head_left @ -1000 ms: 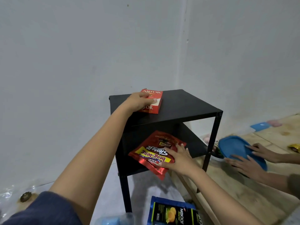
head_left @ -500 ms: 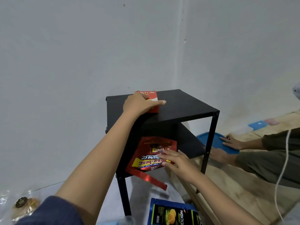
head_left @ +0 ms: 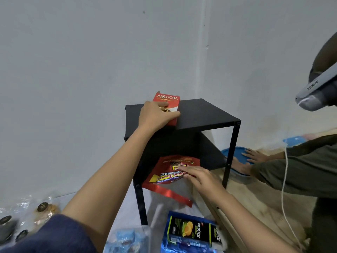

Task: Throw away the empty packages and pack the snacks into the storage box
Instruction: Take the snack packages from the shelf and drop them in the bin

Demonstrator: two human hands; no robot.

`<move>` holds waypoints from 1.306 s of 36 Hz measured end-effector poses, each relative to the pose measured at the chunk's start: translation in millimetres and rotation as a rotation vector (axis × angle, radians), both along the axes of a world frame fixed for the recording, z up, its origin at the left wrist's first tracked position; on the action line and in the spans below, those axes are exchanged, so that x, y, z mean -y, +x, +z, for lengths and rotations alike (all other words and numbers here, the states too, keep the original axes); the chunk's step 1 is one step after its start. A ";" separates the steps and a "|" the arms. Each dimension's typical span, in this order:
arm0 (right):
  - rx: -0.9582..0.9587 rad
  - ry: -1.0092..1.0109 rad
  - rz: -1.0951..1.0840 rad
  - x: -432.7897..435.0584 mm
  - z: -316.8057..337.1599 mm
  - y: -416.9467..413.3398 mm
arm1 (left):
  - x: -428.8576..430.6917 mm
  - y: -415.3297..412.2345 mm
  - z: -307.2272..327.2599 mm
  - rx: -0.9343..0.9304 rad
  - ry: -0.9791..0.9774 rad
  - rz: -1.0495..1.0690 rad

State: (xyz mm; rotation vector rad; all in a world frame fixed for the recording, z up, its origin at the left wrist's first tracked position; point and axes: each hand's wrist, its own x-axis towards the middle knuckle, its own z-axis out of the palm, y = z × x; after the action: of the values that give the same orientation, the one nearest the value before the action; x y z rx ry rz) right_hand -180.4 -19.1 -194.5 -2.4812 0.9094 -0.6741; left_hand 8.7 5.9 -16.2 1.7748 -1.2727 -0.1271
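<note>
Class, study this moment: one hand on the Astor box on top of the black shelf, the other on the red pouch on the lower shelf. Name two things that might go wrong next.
1. The red Beng-Beng pouch overhangs the lower shelf's front edge; the right hand lies flat on it, without a closed grip, so it may slide off.
2. The Astor box is tilted up under the left hand on the black shelf; if open, its contents might spill.

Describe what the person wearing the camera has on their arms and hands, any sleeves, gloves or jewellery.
The left arm wears a dark navy sleeve pushed up near the elbow, forearm bare. The right arm shows no sleeve in frame. The left hand and right hand are bare: no gloves, rings, watch or bracelets visible.
</note>
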 end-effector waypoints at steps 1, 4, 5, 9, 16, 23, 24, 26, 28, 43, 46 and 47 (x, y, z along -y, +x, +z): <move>0.010 -0.003 0.005 -3.4 3.2 -2.3 | -6.2 -3.5 2.5 -0.007 -0.014 0.002; 0.091 0.022 0.066 -16.0 13.8 -10.3 | -30.5 -11.7 13.4 -0.004 -0.045 0.031; 0.116 0.031 0.093 -21.2 17.1 -13.2 | -40.1 -13.8 17.0 0.005 -0.052 0.048; 0.195 -0.010 0.204 -46.4 30.4 -22.3 | -85.3 -21.4 27.0 -0.019 -0.117 0.133; 0.259 -0.068 0.434 -95.5 53.4 -8.5 | -177.4 -17.6 39.5 -0.061 -0.198 0.314; 0.330 0.004 0.661 -167.6 57.7 53.1 | -295.2 2.9 33.6 -0.094 -0.197 0.558; 0.316 0.005 0.699 -180.3 55.5 63.5 | -313.9 6.5 30.9 -0.094 -0.193 0.594; 0.291 0.003 0.776 -209.2 50.9 84.1 | -353.3 14.9 25.8 -0.089 -0.191 0.676; 0.292 -0.004 0.843 -239.7 46.7 103.0 | -394.0 23.8 19.4 -0.095 -0.190 0.759; 0.154 -0.072 1.324 -493.2 16.5 249.2 | -702.4 65.3 -71.9 -0.143 -0.093 1.305; 0.123 -0.059 1.393 -552.0 1.9 274.1 | -766.3 68.2 -100.5 -0.211 -0.092 1.387; 0.116 -0.052 1.418 -570.6 -3.1 281.6 | -786.0 68.3 -109.3 -0.230 -0.094 1.425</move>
State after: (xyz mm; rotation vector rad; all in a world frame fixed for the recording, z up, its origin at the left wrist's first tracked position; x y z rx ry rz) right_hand 101.2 551.5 -197.6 -2.3213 -0.9223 -0.2763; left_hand 76.9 791.9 -125.5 2.0949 0.3155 0.5084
